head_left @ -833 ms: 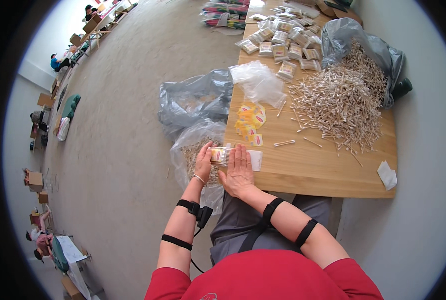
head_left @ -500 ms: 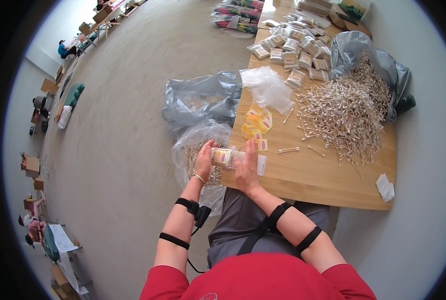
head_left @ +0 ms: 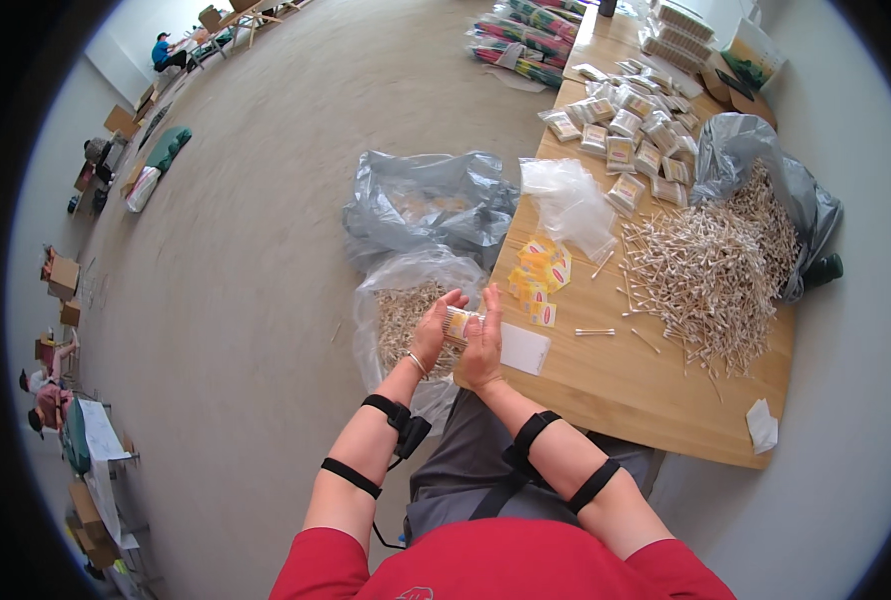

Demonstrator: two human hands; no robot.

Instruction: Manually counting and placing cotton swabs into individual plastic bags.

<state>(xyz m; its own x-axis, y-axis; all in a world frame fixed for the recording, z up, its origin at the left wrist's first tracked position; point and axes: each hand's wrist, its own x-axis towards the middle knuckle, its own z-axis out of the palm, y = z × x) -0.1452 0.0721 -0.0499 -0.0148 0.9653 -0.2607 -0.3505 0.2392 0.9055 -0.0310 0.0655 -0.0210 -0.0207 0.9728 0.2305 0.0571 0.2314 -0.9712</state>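
A small clear pack of cotton swabs (head_left: 463, 323) with a yellow label is held between my two palms, over the near left corner of the table. My left hand (head_left: 432, 338) wraps its left end, fingers curled round it. Against its right end presses my right hand (head_left: 480, 352), with the fingers fairly straight and close together. Beside that hand lies a white card (head_left: 525, 349) on the tabletop. Yellow printed labels (head_left: 540, 268) are spread just beyond my hands. Below and left of the pack, an open clear bag of cotton swabs (head_left: 398, 318) stands off the table edge.
A large heap of loose cotton swabs (head_left: 711, 285) spills from a grey plastic bag (head_left: 731, 150) on the right. Clear empty bags (head_left: 571, 205) and several filled packs (head_left: 621, 152) lie farther back. Another grey bag (head_left: 426, 215) sits left of the wooden table (head_left: 626, 400). People work far left.
My hands have come closer together round the pack, and the swabs that stuck out at its right end no longer show. The view has shifted, uncovering more of the white card.
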